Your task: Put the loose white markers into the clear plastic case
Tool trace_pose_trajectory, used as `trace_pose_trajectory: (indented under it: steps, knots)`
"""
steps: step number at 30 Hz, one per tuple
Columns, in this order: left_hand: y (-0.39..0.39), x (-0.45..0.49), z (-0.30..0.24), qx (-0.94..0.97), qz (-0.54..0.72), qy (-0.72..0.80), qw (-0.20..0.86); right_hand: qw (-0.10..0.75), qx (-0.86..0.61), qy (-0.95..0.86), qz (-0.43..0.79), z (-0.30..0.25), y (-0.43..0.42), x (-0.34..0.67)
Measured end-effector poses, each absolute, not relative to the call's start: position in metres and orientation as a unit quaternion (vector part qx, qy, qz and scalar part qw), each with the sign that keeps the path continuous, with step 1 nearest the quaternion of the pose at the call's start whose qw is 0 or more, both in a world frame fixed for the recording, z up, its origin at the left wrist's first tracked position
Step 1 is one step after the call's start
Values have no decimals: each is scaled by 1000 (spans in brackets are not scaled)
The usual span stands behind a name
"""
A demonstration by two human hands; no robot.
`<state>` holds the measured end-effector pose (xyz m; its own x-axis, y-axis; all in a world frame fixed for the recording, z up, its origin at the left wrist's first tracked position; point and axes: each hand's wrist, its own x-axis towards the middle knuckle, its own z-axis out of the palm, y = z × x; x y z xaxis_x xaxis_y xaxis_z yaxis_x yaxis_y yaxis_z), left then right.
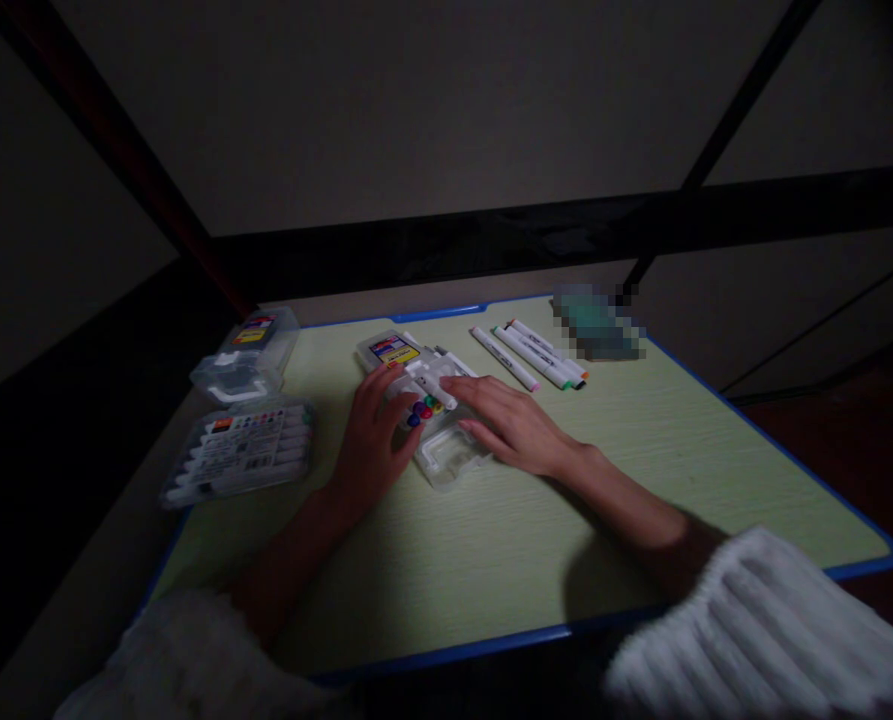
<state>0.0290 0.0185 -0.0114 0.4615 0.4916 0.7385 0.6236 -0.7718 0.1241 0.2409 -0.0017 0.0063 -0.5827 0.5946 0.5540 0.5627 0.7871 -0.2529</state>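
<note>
Caps point(424, 411) crowd the open case point(448, 462) on the desk point(641, 520); left grip point(369, 432) clasps its side, right grip point(525, 428) meets a marker point(438, 391) on top (pinched or just touched, can't tell!). Marker-handling seems the step; the next move calls for a steady case.

We see a dim room, its corners sunk in shadow. Before us stands a grey wall point(416, 120), crossed by a glossy black band point(446, 242); a dark red strip point(116, 140) slants down at left. We face a pale green table point(476, 570) edged in blue, with dark reddish floor point(858, 440) at right.
</note>
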Motion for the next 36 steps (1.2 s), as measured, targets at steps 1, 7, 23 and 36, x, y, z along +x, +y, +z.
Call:
trace_pose_trajectory:
  steps: [1,7,23,36]
  knots:
    - [19,29,-12,-851,-403,-327,80,320,-326,-889,26,6,-2,241]
    - [18,28,-11,-852,-400,-329,78,335,-328,-883,27,6,-3,241]
    - [18,29,-11,-851,-402,-329,80,327,-316,-890,9,7,-2,242]
    - [18,28,-11,-852,-404,-325,77,312,-318,-895,10,6,-3,242]
